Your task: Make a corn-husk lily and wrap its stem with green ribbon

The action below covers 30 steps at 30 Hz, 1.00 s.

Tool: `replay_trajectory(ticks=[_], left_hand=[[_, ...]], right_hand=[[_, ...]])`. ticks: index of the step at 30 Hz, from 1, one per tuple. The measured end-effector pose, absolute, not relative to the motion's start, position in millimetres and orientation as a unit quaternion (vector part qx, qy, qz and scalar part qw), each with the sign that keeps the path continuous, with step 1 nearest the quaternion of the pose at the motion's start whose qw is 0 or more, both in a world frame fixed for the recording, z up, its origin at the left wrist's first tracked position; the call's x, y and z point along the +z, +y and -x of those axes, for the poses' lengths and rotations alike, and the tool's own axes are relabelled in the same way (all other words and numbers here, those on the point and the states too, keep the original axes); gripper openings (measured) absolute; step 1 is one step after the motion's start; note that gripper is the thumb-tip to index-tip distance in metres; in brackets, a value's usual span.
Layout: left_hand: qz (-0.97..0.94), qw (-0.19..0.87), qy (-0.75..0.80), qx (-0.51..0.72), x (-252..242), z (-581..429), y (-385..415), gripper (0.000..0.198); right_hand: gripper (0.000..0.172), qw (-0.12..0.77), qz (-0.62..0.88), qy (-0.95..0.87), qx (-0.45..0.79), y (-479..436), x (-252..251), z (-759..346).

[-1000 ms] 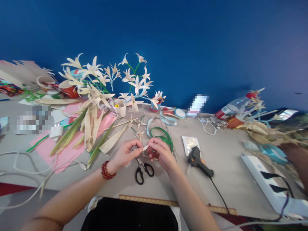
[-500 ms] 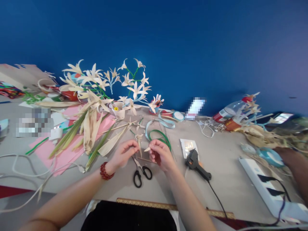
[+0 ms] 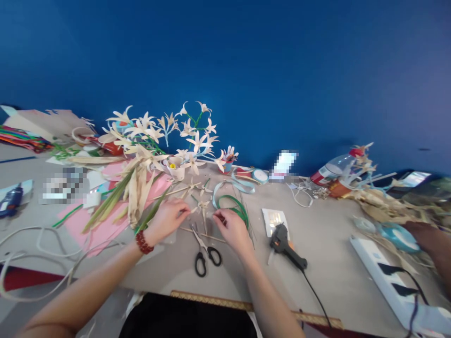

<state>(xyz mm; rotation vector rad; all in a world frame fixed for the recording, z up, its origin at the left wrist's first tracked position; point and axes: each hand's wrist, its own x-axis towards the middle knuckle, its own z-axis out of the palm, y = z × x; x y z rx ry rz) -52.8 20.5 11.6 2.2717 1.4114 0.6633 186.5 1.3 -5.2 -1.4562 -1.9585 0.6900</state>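
My left hand is closed, thumb and fingertips pinched together beside a small pale husk flower; what they pinch, if anything, is too small to make out. On the flower's other side my right hand is closed too, fingers curled and their tips hidden. Below and between the hands lie scissors with black handles, blades slightly apart and pointing away from me. A coil of green ribbon lies just beyond my right hand. Left of my left hand are dried corn husks on pink paper.
A black glue gun rests on a white packet at the right, its cord running to the front edge. Husk flowers stand at the back. A power strip, plastic bottle and another person's arm are at the right.
My hands have drawn apart, the left moving leftward. The pale pointed husk piece that showed in my right fingers no longer shows there. The view has shifted slightly.
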Motion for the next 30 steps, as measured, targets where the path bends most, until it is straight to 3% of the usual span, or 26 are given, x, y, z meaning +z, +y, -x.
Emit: replay_trajectory(ticks=[4,9,20,23,30], left_hand=[[-0.832,0.08,0.526,0.16,2,53,23,0.02],[-0.832,0.052,0.53,0.155,0,50,21,0.02],[-0.835,0.03,0.531,0.14,-5,60,11,0.022],[-0.845,0.031,0.519,0.126,-8,61,13,0.022],[-0.844,0.043,0.517,0.136,-6,68,15,0.019]], right_hand=[[0.012,0.18,0.53,-0.816,0.143,-7,0,-175],[0.017,0.091,0.549,-0.83,0.05,-15,-3,-158],[0.01,0.081,0.597,-0.795,0.066,-12,6,-163],[0.012,0.134,0.615,-0.769,0.112,-15,14,-180],[0.018,0.397,0.542,-0.64,0.372,-32,8,-201]])
